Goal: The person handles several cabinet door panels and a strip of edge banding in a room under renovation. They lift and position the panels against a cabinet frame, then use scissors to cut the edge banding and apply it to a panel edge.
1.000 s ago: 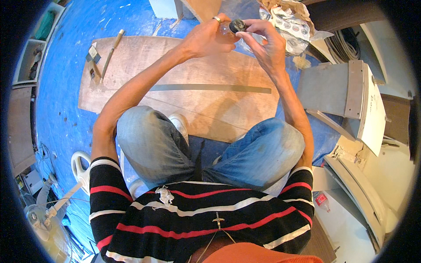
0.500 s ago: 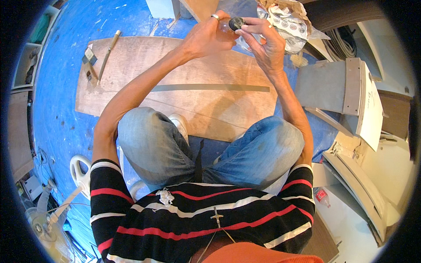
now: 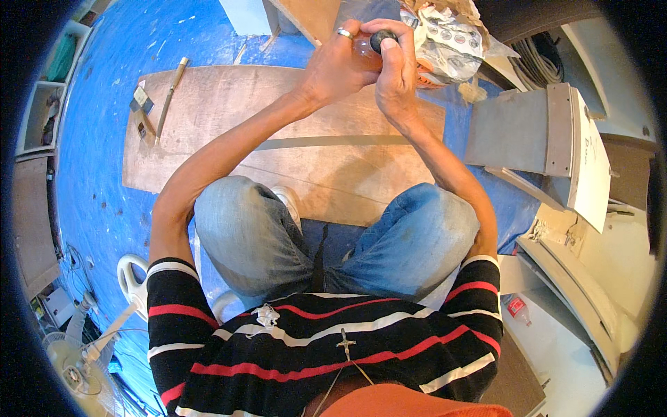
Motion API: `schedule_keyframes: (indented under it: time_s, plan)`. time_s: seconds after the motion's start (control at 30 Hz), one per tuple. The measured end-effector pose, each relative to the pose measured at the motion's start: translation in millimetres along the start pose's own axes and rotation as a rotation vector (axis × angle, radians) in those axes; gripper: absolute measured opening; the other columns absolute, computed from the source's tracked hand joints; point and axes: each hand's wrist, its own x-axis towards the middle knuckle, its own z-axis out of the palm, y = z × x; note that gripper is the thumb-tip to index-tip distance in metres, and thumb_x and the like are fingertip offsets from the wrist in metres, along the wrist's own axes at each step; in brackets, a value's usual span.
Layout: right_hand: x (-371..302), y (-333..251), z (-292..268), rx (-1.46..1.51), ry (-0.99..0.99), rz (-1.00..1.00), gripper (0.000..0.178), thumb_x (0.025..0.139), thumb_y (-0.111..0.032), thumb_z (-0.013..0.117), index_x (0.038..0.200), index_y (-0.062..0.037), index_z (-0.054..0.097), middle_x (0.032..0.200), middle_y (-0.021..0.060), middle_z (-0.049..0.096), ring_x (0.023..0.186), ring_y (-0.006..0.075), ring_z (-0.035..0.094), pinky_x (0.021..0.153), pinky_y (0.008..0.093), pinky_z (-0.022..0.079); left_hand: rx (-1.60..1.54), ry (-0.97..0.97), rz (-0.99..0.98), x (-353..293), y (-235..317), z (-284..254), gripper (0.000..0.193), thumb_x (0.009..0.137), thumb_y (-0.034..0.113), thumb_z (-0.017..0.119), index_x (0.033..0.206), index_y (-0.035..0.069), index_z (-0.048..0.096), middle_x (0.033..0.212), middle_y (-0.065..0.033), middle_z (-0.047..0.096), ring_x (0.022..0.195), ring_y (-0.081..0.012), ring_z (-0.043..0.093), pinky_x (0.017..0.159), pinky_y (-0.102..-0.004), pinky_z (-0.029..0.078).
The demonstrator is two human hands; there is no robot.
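At the far middle, above the back edge of a plywood board (image 3: 208,111), my left hand (image 3: 333,69) is wrapped round a clear bottle-like container (image 3: 363,50), mostly hidden by the fingers. My right hand (image 3: 397,80) is closed on its dark round cap (image 3: 381,39), with the thumb lying over it. Both hands nearly touch. A dark flat strip (image 3: 326,141) lies across the board below them.
A long wooden-handled tool (image 3: 171,101) and a small block-like tool (image 3: 142,111) lie on the board's left. Past my right hand sits a crumpled printed bag (image 3: 455,45). A grey wooden unit (image 3: 511,132) stands right; a fan (image 3: 73,372) is at lower left.
My right hand has moved left and its fingers have folded in around the cap. My left hand stays on the container. The view has shifted slightly.
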Motion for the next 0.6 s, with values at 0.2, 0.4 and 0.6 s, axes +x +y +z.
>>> schedule_keyframes:
  time_s: [0.2,0.4,0.6]
  plan:
    - [1,2,0,0.131,0.019,0.133,0.027,0.1,-0.015,0.034,0.102,-0.0001,0.056,0.105,0.0109,0.06,0.097,0.0172,0.057,0.091,0.0315,0.045,-0.076,-0.004,-0.07,0,-6,10,0.066,0.072,0.037,0.082,0.117,0.002,0.05,0.105,-0.0202,0.067,0.1,-0.0359,0.067,0.082,-0.042,0.052]
    - [7,5,-11,0.433,-0.083,0.312,0.031,0.1,-0.017,0.036,0.111,0.0007,0.058,0.119,0.0134,0.061,0.11,0.0175,0.056,0.099,0.0318,0.043,-0.17,0.016,-0.061,5,-9,13,0.069,0.072,0.032,0.081,0.124,0.001,0.049,0.112,-0.0176,0.067,0.103,-0.0299,0.067,0.085,-0.0384,0.052]
    - [2,0,-4,0.267,-0.049,0.135,0.026,0.096,-0.015,0.041,0.111,-0.0004,0.056,0.122,0.013,0.06,0.113,0.0174,0.054,0.102,0.0321,0.04,-0.221,0.054,-0.034,6,-5,14,0.064,0.072,0.024,0.08,0.122,0.0,0.049,0.11,-0.0151,0.068,0.102,-0.0281,0.067,0.084,-0.0366,0.053]
